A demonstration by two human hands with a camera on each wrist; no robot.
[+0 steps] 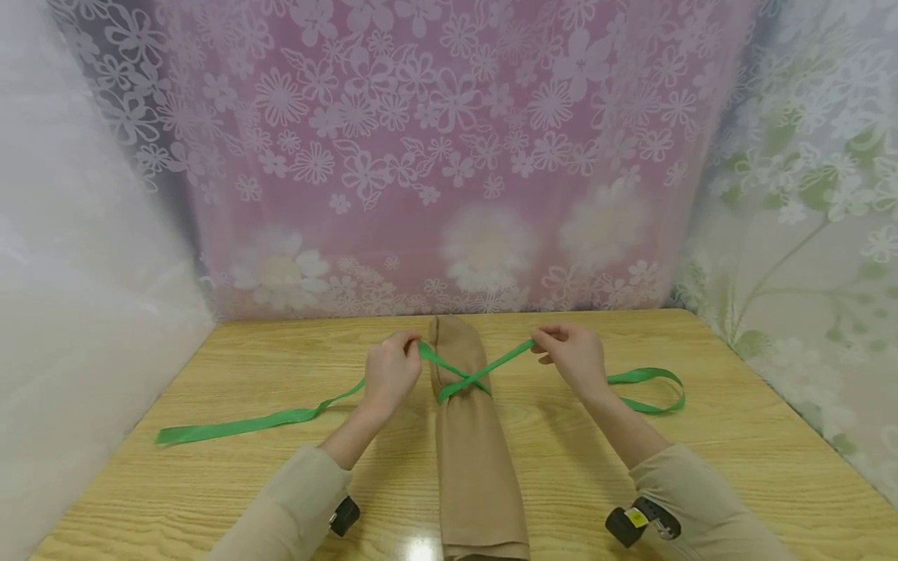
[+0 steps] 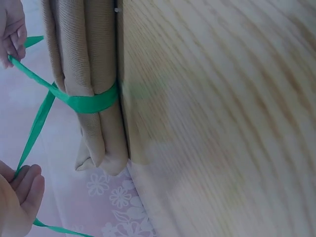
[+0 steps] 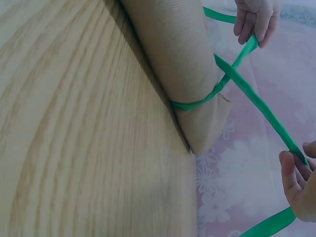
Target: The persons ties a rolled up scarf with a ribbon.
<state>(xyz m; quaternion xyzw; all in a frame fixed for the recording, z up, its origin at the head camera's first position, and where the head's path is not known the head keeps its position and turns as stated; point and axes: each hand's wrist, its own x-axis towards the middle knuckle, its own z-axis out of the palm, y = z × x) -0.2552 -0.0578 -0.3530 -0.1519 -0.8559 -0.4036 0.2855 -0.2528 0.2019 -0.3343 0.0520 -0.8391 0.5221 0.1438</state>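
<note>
A folded brown cloth (image 1: 480,467) lies lengthwise in the middle of the counter (image 1: 175,483), from the near side to the far side, and a green ribbon (image 1: 501,361) goes around its far part. The left hand (image 1: 391,370) pinches one strand of the ribbon to the left of the cloth, and the right hand (image 1: 574,358) pinches the other strand to the right. Between the hands the two strands cross on top of the cloth, and their loose ends run outward to both sides. I judge that the step in hand is crossing the ribbon and drawing it snug. The next move probably calls for passing one end under the crossing, while the strands keep their tension.
</note>
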